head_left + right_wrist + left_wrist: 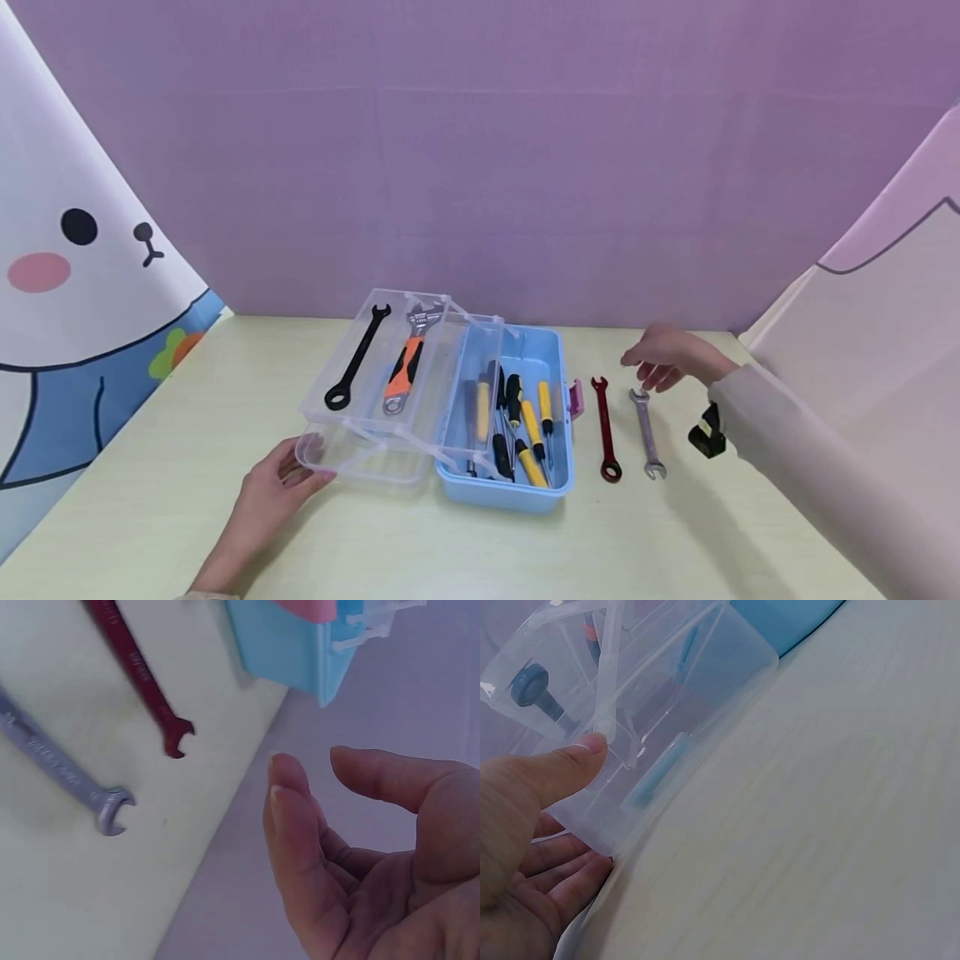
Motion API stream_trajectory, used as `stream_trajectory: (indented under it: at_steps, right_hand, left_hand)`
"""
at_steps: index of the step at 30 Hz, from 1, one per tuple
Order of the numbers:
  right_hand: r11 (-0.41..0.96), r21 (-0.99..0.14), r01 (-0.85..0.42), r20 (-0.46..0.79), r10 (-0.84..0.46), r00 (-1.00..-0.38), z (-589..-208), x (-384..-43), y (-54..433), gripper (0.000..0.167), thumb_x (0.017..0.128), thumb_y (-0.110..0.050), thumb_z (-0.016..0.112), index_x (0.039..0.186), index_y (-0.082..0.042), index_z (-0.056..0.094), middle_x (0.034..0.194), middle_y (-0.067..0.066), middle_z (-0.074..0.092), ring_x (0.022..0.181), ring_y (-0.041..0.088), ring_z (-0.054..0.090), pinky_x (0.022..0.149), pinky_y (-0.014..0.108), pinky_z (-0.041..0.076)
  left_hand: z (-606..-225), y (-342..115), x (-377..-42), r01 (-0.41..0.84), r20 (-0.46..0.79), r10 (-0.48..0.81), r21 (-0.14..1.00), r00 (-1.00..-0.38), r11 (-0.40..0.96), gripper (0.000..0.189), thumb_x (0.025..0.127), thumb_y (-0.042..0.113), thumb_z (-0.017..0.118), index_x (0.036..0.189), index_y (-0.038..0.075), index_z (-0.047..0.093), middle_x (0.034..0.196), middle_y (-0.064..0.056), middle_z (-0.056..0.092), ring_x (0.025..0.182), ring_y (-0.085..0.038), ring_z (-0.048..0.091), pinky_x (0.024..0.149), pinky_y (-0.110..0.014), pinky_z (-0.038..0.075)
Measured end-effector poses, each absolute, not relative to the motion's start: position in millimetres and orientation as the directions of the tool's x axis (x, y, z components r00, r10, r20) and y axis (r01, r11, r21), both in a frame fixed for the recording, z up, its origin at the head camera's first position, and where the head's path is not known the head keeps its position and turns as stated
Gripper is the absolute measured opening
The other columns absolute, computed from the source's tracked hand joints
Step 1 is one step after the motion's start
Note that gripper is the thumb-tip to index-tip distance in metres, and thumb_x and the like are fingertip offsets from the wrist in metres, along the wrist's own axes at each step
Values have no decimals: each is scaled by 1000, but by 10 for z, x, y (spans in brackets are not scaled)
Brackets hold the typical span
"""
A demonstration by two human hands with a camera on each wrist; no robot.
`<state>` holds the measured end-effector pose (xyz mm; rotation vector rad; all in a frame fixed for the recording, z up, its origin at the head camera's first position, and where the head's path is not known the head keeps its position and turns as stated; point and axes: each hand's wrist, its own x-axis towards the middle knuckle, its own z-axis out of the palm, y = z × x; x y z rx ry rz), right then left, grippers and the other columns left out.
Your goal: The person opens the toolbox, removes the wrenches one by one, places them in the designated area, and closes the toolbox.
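Observation:
My left hand (272, 490) grips the clear plastic lid (390, 475) of the toolbox at its left end, thumb on the near side and fingers beneath. Above the lid, a clear tray (367, 421) carries a black combination wrench (360, 354) and an orange-handled adjustable wrench (405, 367). Nothing is in my right hand (667, 354), which hovers over the far end of a silver open-end wrench (647, 433) with thumb and fingers apart. Left of that lies a dark red combination wrench (604, 429), its open end showing in the right wrist view.
The light blue toolbox (506, 498) stands mid-table with several yellow-and-black screwdrivers (532, 429) inside. Its pink latch (575, 400) sticks out on the right. A small black object (707, 433) lies beside the right sleeve. A purple backdrop (480, 167) rises behind the table.

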<state>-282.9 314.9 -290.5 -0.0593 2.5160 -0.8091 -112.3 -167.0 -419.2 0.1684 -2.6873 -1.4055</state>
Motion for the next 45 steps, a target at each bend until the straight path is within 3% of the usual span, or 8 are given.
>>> stream_trajectory:
  at_steps: [11, 27, 35, 38, 40, 43, 45]
  right_hand:
    - [803, -593, 59, -391, -222, -893, -2731, -2843, 2784, 38, 94, -25, 56, 115, 6, 56, 89, 14, 62, 74, 21, 65, 69, 32, 61]
    - [769, -637, 55, -358, -232, -905, -2491, -3017, 2158, 41, 95, -30, 55, 121, 2, 52, 108, 19, 62, 87, 25, 68, 75, 32, 61]
    - [741, -669, 47, -344, -253, -904, -2408, -2974, 1910, 34, 94, -31, 57, 110, 0, 55, 105, 18, 63, 85, 25, 69, 72, 33, 61]
    - [738, -674, 40, -347, -268, -899, -2392, -2949, 1810, 33, 93, -31, 58, 107, -1, 57, 106, 19, 64, 78, 22, 69, 73, 34, 61]
    - [737, -675, 30, -348, -282, -894, -2385, -2944, 1746, 33, 93, -30, 59, 108, -1, 58, 103, 18, 64, 76, 21, 68, 73, 34, 61]
    - [738, -675, 9, -343, -304, -889, -2374, -2940, 1648, 33, 92, -30, 61, 110, -3, 58, 98, 16, 64, 74, 22, 67, 72, 33, 61]
    - [735, -678, 1, -340, -312, -887, -2368, -2939, 1583, 32, 92, -30, 61, 110, -4, 57, 93, 14, 63, 72, 22, 67, 69, 31, 61]
  left_hand:
    - [-4225, -1671, -1123, -48, 38, -137, 820, -990, 571, 63, 85, 23, 73, 134, -4, 44, 131, -31, 52, 119, -39, 55, 91, -30, 55]
    - [-4213, -1670, -1145, -24, 63, -133, 824, -989, 566, 62, 85, 20, 73, 134, -5, 44, 130, -31, 53, 117, -37, 57, 85, -14, 54]
    - [-4203, -1690, -1149, -32, 58, -135, 812, -989, 583, 64, 85, 23, 73, 134, -4, 44, 131, -30, 54, 117, -37, 56, 84, -12, 53]
    - [-4205, -1704, -1137, -30, 65, -139, 807, -988, 589, 63, 84, 23, 74, 133, -4, 45, 130, -29, 55, 114, -27, 60, 83, -8, 52]
    - [-4206, -1712, -1136, -25, 71, -139, 810, -988, 586, 62, 84, 22, 74, 133, -4, 45, 130, -28, 55, 108, -9, 61, 82, -5, 50]
    - [-4209, -1717, -1133, -13, 78, -135, 819, -988, 573, 62, 84, 22, 74, 133, -4, 45, 130, -29, 55, 98, 15, 51, 81, -2, 48]
    - [-4210, -1717, -1128, -9, 80, -132, 825, -988, 565, 62, 84, 22, 74, 133, -4, 45, 130, -29, 54, 94, 23, 44, 81, -1, 47]
